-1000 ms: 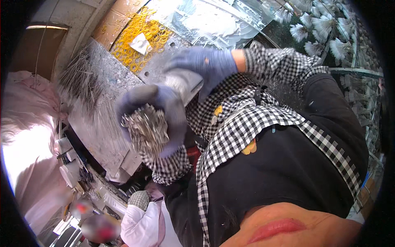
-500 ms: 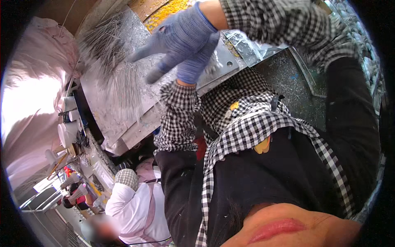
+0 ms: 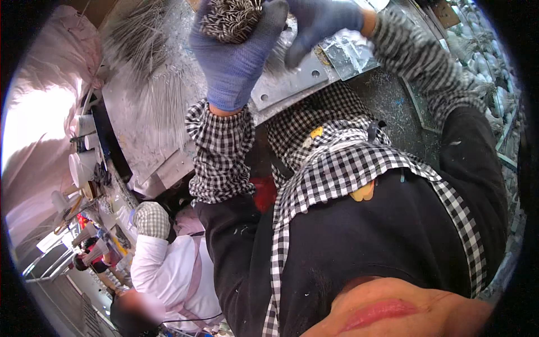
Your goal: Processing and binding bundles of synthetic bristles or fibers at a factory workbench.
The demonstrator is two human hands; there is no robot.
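One tight bundle of thin grey wire-like strands (image 3: 231,21), ends facing the camera, is clasped in the left hand (image 3: 238,64), gloved in blue knit fabric, above the pale grey worktable (image 3: 126,121). The right hand (image 3: 324,22), likewise gloved, is blurred just beside it; whether it grips anything cannot be determined. Loose long grey strands (image 3: 167,106) lie on the tabletop leftward, and a flat silver metal plate with round holes (image 3: 292,84) lies near the table's edge.
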